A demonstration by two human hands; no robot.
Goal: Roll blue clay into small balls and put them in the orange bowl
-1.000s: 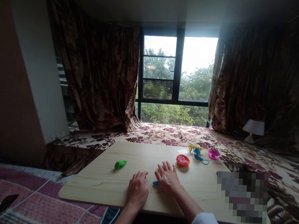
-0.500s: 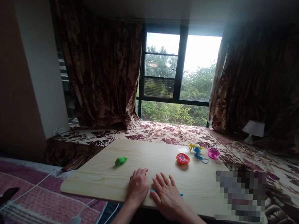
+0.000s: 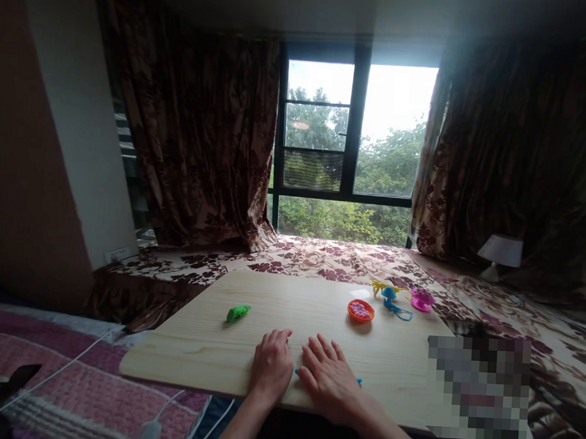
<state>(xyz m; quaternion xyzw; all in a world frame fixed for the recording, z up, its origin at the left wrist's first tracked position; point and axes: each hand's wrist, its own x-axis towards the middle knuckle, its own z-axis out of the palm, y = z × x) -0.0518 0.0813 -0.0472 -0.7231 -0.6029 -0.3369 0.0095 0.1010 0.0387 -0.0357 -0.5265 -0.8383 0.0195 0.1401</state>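
My right hand (image 3: 331,382) lies flat on the wooden board with its fingers spread. Under its palm is a thin blue roll (image 3: 360,381), apparently modelling clay; its two ends stick out on either side and the middle is hidden. Just to the left, my left hand (image 3: 271,366) rests on the board, palm down, fingers slightly bent and loosely together. Nothing shows in it, though its underside is hidden. The pale wooden board (image 3: 193,345) is beneath both hands.
A green lump (image 3: 238,313) lies at left. Farther right are an orange bowl (image 3: 360,311) of small pinkish-purple balls, a blue mushroom-like piece (image 3: 390,295), a yellow shape (image 3: 382,288) and a pink piece (image 3: 422,299). A blurred patch (image 3: 481,386) covers the board's right side.
The view has shifted slightly. My right hand stays flat over the blue roll with barely any movement, and my left hand rests in the same place.
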